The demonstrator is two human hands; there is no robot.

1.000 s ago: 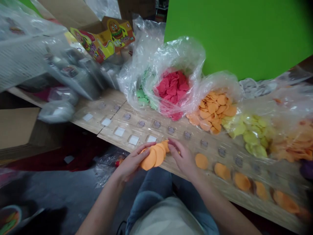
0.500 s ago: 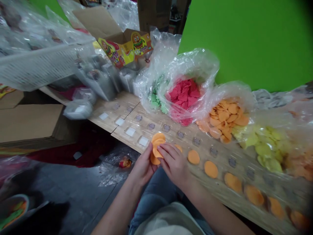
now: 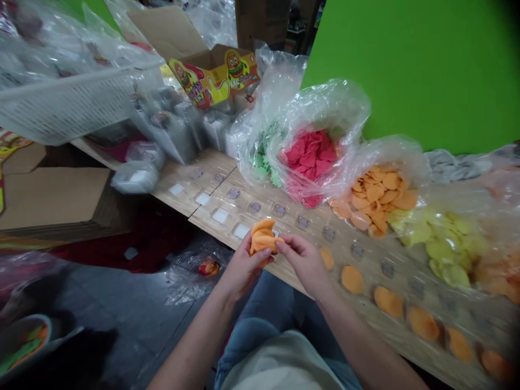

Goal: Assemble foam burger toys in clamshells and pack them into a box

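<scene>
Holding a bunched stack of soft orange discs (image 3: 263, 236) just over the near edge of the wooden worktop (image 3: 211, 214), the person's left hand (image 3: 244, 269) is curling its fingers together behind the stack, hiding its lower part. The right hand (image 3: 303, 265) is reaching in just beside it, its fingertips (image 3: 284, 245) closing together on the stack's right edge; how firmly they are pressing is hard to make out. Blue jeans (image 3: 260, 303) are showing below the hands, partly covered by a pale cloth (image 3: 280, 363). A row of flat orange discs (image 3: 351, 279) is lying along the near edge, right of the hands, and the last ones are blurring toward the corner of the view. Behind them, small grey square fittings (image 3: 303, 222) and white square pads (image 3: 220, 215) are running across the worktop. Along its far edge, clear plastic bags are sitting open, with pink discs (image 3: 311, 154), orange discs (image 3: 377, 197) and yellow discs (image 3: 442, 254) showing; green discs (image 3: 264, 157) are mostly hiding behind the pink bag. Farther back, a burger-printed cardboard box (image 3: 215, 76), a white plastic basket (image 3: 69, 103) and a green backdrop (image 3: 410, 70) are standing out.
</scene>
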